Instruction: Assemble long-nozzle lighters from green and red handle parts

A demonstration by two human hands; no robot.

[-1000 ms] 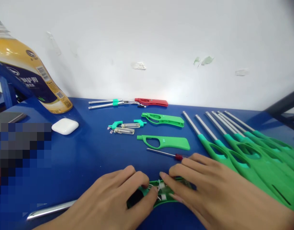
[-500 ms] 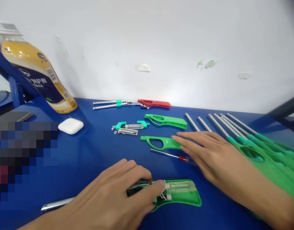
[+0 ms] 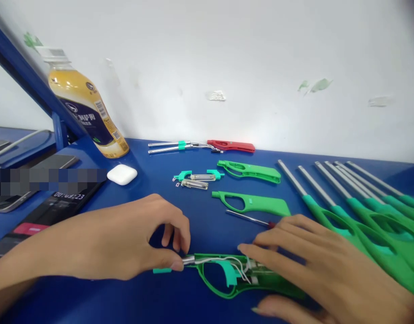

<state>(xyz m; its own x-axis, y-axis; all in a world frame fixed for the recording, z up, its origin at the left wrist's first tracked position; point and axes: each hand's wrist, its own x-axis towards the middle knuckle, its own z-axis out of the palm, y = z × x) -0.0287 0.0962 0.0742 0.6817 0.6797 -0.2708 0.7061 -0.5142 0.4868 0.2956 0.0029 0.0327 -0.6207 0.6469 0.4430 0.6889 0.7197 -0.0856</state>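
A green lighter shell half lies open on the blue table, its inner parts exposed. Inside it are a teal trigger, thin white wires and a clear fuel tank, which is partly covered. With thumb and fingers, my left hand pinches the silver metal tube at the shell's front end. My right hand hovers over the handle end with fingers apart; whether it touches the shell is unclear. Just beyond its fingers lies a screwdriver, its red handle partly hidden.
Further back lie two green shell halves, teal triggers with clear tanks, a red shell and metal tubes. Several green lighters fill the right. At left are a bottle, a white case and phones.
My left hand has moved from the shell's middle to the tube at its front. My right hand has come down from the rear shell half to the open lighter's handle. The view has shifted left.
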